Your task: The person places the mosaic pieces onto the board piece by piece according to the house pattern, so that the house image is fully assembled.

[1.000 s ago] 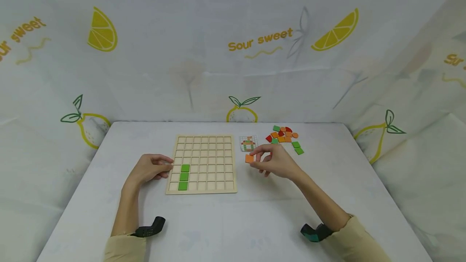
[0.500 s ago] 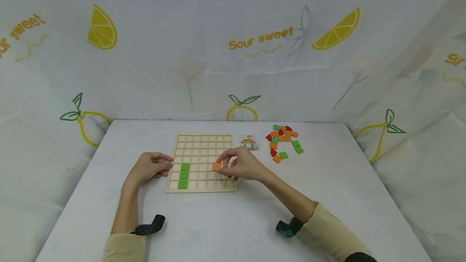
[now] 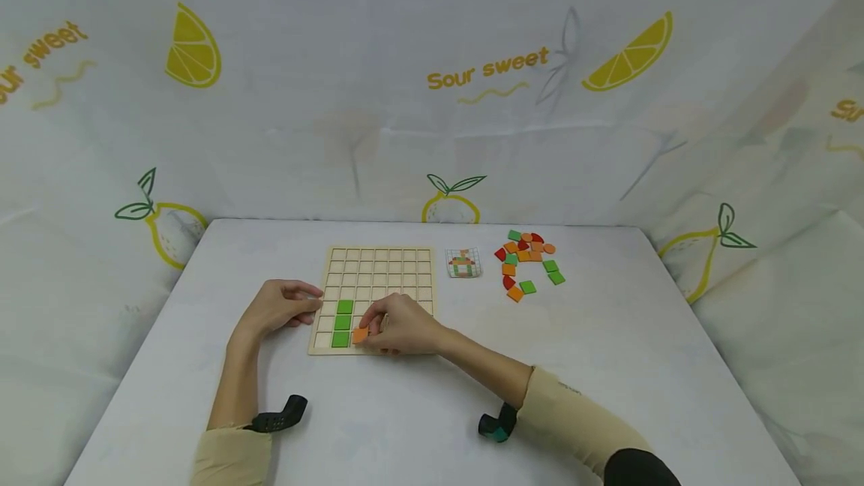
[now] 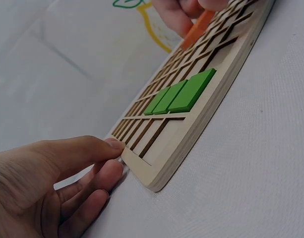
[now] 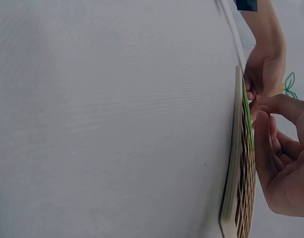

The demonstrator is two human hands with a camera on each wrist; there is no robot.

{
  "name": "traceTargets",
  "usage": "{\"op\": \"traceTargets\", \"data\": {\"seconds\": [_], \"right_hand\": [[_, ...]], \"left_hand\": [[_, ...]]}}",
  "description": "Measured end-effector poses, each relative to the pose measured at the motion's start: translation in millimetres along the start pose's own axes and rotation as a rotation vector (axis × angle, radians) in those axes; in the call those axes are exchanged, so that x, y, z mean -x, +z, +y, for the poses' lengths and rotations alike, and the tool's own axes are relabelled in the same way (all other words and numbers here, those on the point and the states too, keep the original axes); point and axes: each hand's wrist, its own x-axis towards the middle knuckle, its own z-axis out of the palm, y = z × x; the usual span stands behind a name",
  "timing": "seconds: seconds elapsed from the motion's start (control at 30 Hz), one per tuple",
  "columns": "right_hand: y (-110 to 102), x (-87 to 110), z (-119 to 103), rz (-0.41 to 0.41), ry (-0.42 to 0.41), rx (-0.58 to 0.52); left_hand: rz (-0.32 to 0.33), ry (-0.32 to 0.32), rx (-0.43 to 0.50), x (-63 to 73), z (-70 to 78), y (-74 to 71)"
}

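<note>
A wooden grid board (image 3: 378,255) lies flat on the table. Its second column from the left holds three green square tiles (image 3: 343,322). With thumb and fingers, my left hand (image 3: 278,307) grips the board's left edge; in the left wrist view the thumb (image 4: 109,145) touches the frame's corner area. My right hand (image 3: 403,327) is over the lower part of the board and pinches an orange square tile (image 3: 361,335), just right of the lowest green tile. That orange tile (image 4: 198,30) looks tilted and raised above the grid in the left wrist view.
Right of the board lies a small pattern card (image 3: 463,263) with a coloured figure on a grid. Farther right is a loose group of orange, red and green tiles (image 3: 523,256), square, round and other shapes. A printed cloth (image 3: 324,96) hangs behind the table.
My right hand has carried the orange tile leftward from beside the card, across the board, to next to the lowest green tile. My left hand has stayed at the board's left edge.
</note>
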Motion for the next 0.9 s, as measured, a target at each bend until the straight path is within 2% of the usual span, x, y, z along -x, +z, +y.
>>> {"op": "traceTargets", "data": {"seconds": [0.4,0.9], "right_hand": [[13,-8.9,6,0.026,0.022,0.108],[13,-4.4,5,0.047,0.017,0.100]], "left_hand": [[0.003,-0.002,0.009,-0.5,0.3,-0.3],[0.005,-0.004,0.000,-0.5,0.0,-0.3]]}}
